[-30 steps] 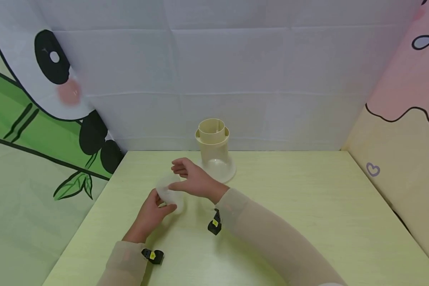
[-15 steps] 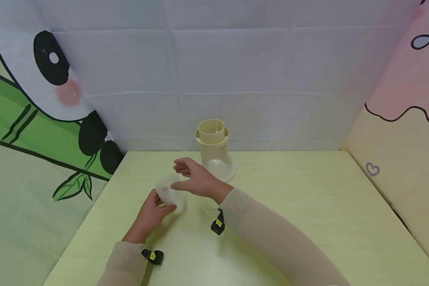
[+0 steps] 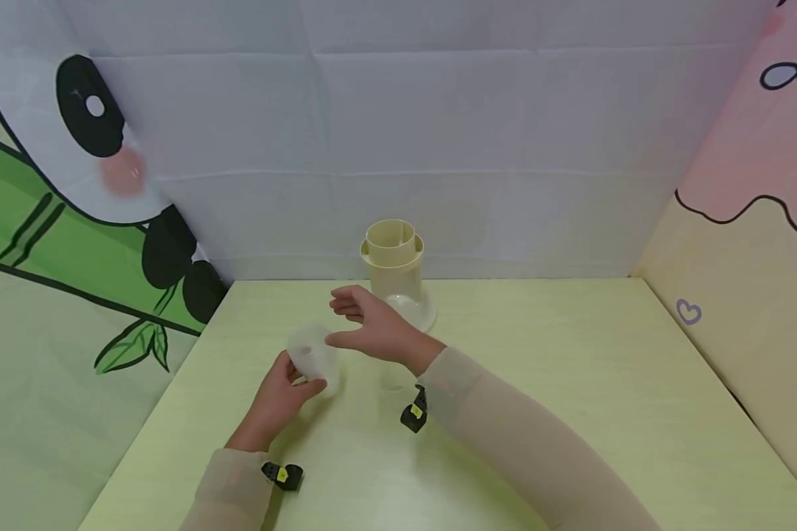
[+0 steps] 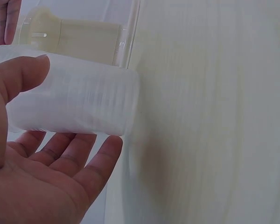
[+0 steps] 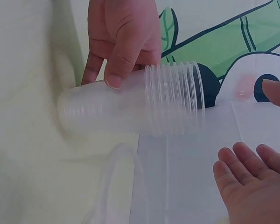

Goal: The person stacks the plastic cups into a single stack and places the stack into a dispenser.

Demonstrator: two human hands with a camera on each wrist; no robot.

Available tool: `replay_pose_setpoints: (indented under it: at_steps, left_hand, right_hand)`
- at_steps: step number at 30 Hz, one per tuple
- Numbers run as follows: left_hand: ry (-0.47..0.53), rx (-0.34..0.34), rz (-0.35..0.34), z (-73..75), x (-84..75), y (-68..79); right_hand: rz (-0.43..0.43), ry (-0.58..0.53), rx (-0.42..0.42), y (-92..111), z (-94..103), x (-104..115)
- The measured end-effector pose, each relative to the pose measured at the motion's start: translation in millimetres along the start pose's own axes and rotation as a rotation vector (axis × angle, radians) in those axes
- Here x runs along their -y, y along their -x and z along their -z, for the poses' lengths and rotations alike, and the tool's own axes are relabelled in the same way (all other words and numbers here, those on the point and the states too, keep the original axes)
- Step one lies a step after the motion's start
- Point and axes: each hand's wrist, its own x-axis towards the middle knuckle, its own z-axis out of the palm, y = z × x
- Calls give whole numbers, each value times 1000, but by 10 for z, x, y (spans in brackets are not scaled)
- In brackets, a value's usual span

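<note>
A nested stack of clear plastic cups (image 3: 314,365) is tilted just above the table. My left hand (image 3: 277,402) grips it, thumb on one side and fingers on the other; the left wrist view shows the frosted cup wall (image 4: 84,98) between them. Several stacked rims (image 5: 175,91) stand out in the right wrist view. Beside the open end is my right hand (image 3: 385,332), its fingers extended, with a gap between it and the rims (image 5: 200,93) in that view. It holds nothing.
At the back of the table (image 3: 538,369) stands a cream-coloured cylindrical holder (image 3: 396,276) with an open top and a clear round base (image 3: 426,313). Behind it hangs a pale cloth backdrop (image 3: 432,118), with printed cartoon cloths at both sides.
My right hand has drawn a little to the right and back, away from the cups' open end. The left hand and the stack stay nearly in place.
</note>
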Motion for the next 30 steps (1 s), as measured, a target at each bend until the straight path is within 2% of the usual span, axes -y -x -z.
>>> replay_pose_setpoints:
  at_steps: [5,17,24,30]
  left_hand:
    - [-3,-4,10,-6,6,-6]
    - [-9,-13,22,-9,-12,-10]
    - [-10,-10,24,-6,0,-8]
    - [-1,-10,29,-4,1,-3]
  right_hand:
    - [15,-7,-10,83,66,-12]
    - [62,-98,-68,444,305,-3]
    - [98,-158,-134,647,373,-131]
    - [140,-126,-203,773,421,-258]
